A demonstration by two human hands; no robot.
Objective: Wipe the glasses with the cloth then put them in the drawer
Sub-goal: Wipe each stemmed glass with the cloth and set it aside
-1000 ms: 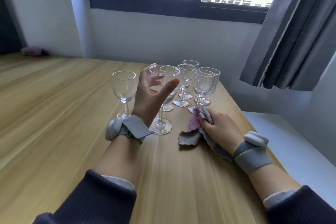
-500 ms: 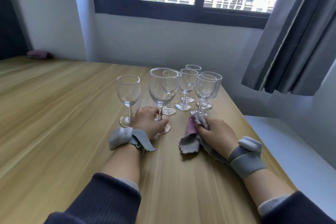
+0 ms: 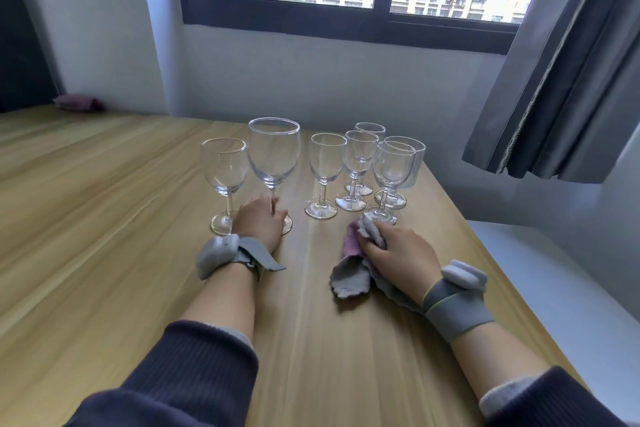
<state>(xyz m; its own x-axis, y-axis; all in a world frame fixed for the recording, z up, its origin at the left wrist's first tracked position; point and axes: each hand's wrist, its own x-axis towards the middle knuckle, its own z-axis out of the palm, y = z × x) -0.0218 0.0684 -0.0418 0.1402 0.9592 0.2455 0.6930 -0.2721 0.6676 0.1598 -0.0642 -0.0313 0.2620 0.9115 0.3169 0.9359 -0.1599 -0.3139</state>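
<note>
Several clear stemmed glasses stand on the wooden table [image 3: 104, 204]. The tallest, a large wine glass [image 3: 273, 152], stands upright, and my left hand [image 3: 259, 222] is closed round the bottom of its stem, over the foot. A smaller wine glass [image 3: 224, 166] stands just left of it. To the right a cluster of small glasses [image 3: 356, 163] includes a ribbed goblet [image 3: 393, 166] nearest my right hand. My right hand [image 3: 398, 253] rests on the table, gripping a crumpled grey and pink cloth [image 3: 349, 274]. No drawer is in view.
The table's right edge [image 3: 485, 260] runs close beside my right hand, with a pale ledge [image 3: 561, 288] below it. A grey curtain [image 3: 568, 62] hangs at the right of the window. A small purple bundle [image 3: 78, 103] lies at the table's far left corner.
My left hand dropped from the large glass's bowl down to its stem and foot, and the glass slid left, away from the cluster. My right hand stayed on the cloth.
</note>
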